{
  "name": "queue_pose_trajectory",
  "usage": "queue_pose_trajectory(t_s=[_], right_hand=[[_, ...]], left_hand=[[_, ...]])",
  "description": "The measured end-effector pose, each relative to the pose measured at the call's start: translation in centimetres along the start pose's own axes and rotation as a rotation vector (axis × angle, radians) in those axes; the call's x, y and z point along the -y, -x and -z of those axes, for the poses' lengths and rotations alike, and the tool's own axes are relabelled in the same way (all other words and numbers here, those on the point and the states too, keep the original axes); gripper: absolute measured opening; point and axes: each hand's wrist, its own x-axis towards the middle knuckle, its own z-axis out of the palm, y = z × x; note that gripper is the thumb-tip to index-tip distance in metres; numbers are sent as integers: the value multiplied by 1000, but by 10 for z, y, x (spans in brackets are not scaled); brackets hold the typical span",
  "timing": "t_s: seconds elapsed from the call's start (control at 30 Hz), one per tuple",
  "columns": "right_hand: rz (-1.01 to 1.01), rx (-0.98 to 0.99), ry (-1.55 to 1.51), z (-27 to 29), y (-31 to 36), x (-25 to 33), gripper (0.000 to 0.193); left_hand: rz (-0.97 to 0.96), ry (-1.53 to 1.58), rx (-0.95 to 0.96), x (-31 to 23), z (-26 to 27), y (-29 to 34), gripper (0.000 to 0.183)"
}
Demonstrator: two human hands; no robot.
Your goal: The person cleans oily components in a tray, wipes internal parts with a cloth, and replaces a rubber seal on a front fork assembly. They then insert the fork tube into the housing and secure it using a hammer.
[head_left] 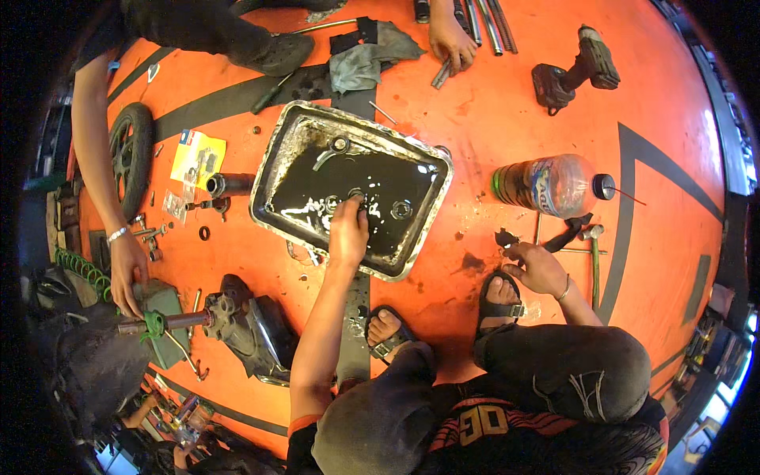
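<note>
A rectangular metal drain pan (265,170) holds dark oil, with several small ring-shaped parts in it. My left hand (348,235) reaches into the pan, fingertips pinched on a small round part (356,193) at the oil's surface. Two other rings, one (401,209) to the right and one (340,145) farther back beside a curved strip, lie in the oil. My right hand (542,269) hangs above the floor right of the pan, fingers curled in at a small dark scrap (505,237); its kind is unclear.
A plastic bottle (554,186) with dark liquid lies right of the pan, near a hammer (594,257). A cordless impact driver (576,70) is at the back right. Another person's hands hold a metal piece (442,73) and reach to a shaft (186,321). A wheel (131,162) lies left.
</note>
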Motion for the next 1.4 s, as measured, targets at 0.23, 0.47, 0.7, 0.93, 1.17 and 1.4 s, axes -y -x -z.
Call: queue_pose_trajectory(t_s=[0.23,0.47,0.7,0.93,1.17,1.4], right_hand=[[-14,15,-22,-5,3,2,36],[-6,12,17,-12,4,-1,33],[80,38,-310,-29,-24,24,29],[-201,17,-884,-84,-94,65,34],[-129,-166,-941,-112,-127,67,19],[-170,-197,-895,-114,-122,58,19]], left_hand=[[811,1164,164,-7,4,-1,27],[689,922,352,-11,12,-9,24],[107,24,187,-17,4,1,21],[-2,-355,237,-21,14,7,38],[135,-369,-123,-6,34,-4,38],[312,-473,-42,7,51,-22,42]])
